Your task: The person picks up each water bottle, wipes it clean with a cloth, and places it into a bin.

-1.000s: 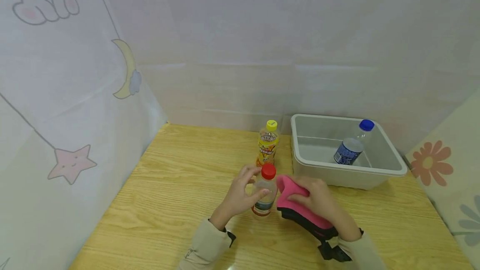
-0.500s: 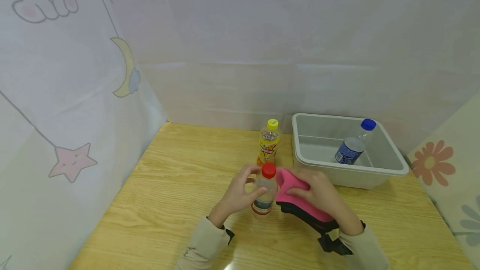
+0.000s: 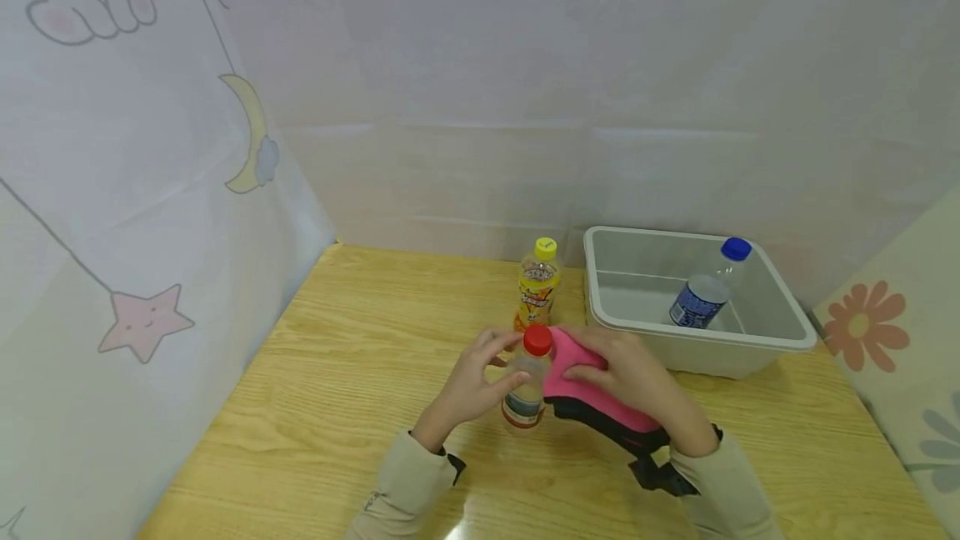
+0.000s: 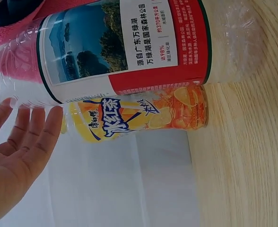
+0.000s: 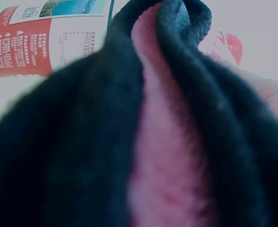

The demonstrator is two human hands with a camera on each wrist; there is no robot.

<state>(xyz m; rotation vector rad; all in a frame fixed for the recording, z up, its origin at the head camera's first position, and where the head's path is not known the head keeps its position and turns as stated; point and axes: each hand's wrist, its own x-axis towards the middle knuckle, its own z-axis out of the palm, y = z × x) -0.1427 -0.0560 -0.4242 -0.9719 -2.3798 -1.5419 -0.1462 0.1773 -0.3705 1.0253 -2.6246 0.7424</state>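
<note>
A clear plastic bottle with a red cap stands upright on the table. My left hand holds it near the shoulder, thumb in front and fingers behind. In the left wrist view, fingertips of the left hand touch the neck end of the bottle. Bunched in my right hand is a pink fleecy cloth piece with black edging, pressed against the bottle's right side. The right wrist view shows the cloth piece's pink inner face folded between dark edges, hiding most of the right hand.
Behind the held bottle stands an iced tea bottle with a yellow cap. A light grey bin at the back right contains a blue-capped bottle, leaning. Printed sheets line the back and sides of the wooden table.
My right hand and the pink cloth piece have shifted slightly left, up against the red-capped bottle. The left hand keeps its hold on the bottle, which stays in nearly the same spot.
</note>
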